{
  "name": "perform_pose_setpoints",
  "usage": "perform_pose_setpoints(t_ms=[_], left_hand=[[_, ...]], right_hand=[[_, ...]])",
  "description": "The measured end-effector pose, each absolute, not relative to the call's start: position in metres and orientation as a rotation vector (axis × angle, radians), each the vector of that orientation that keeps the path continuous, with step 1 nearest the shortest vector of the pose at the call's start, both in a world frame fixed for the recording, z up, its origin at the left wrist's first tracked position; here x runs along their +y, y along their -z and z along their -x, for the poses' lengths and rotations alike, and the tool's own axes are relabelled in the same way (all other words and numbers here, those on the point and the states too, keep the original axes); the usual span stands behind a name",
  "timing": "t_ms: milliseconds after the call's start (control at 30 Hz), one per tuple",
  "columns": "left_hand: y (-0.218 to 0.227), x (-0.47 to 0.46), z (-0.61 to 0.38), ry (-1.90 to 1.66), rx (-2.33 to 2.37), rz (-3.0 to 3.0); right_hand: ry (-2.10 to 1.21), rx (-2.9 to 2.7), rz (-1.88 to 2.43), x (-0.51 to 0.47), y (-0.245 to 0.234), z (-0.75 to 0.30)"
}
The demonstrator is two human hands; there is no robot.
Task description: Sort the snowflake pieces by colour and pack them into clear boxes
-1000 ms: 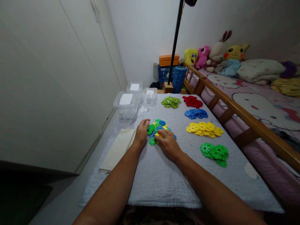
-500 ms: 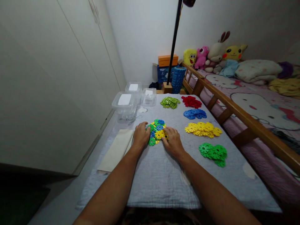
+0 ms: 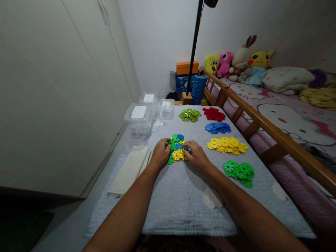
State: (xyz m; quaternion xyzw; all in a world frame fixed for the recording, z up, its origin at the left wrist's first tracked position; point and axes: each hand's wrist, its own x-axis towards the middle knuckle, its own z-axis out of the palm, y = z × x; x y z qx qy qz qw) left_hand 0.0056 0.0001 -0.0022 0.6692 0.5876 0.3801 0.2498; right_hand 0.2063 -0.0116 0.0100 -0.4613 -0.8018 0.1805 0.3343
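cupping around the mixed pile (image 3: pixel 176 146) in the head view, both hands sit at its sides; clock is centred on that pile, 12 at far table end. mixed pile = green, blue and yellow notched discs, overlapping, on the grey-blue cloth (image 3: pixel 178 203), mid-table.

left hand (image 3: pixel 160 153) at 9 o'clock, fingers curled in against the green discs on that edge; cannot tell if anything is pinched. right hand (image 3: pixel 196 154) at 3 o'clock, thumb and fingers bent over the pile's edge with yellow and blue discs by the fingertips; cannot tell if it clamps one or just touches.

sorted piles: light green pile (image 3: pixel 189 115) near 12 to 1, red pile (image 3: pixel 214 114) between 1 and 2, blue pile (image 3: pixel 217 127) at 2, yellow pile (image 3: pixel 227 145) at 3, green pile (image 3: pixel 238 172) between 3 and 4. all apart from the mixed one.

clear containers (image 3: pixel 139 120) at 10, white labels (image 3: pixel 138 112) on top; smaller clear container (image 3: pixel 166 110) between 11 and 12. folded cream cloth (image 3: pixel 130 170) at 8, near left forearm. wooden bed rail (image 3: pixel 262 127) past the table at 3, plush toys (image 3: pixel 238 61) beyond at 1.
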Motion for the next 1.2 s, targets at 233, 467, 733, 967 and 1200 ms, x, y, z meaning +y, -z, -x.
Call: perform_pose_setpoints(t_ms=[233, 467, 733, 967, 1200], left_hand=[[0.004, 0.002, -0.001, -1.066, 1.772, -1.869], [0.005, 0.005, 0.001, -1.03, 1.817, -1.86], [0.008, 0.007, 0.001, -0.974, 1.813, -1.895], [0.008, 0.007, 0.002, -0.963, 1.821, -1.918], [0.007, 0.006, 0.0, -0.954, 1.832, -1.935]], right_hand=[[-0.42, -2.155, 1.46, 0.049, -0.021, -0.196], [-0.474, -2.08, 1.472, 0.072, 0.007, -0.195], [-0.483, -1.719, 1.436, 0.074, 0.015, -0.202], [-0.373, -1.519, 1.64, 0.108, -0.024, -0.26], [-0.232, -1.233, 1.892, 0.138, -0.039, -0.342]])
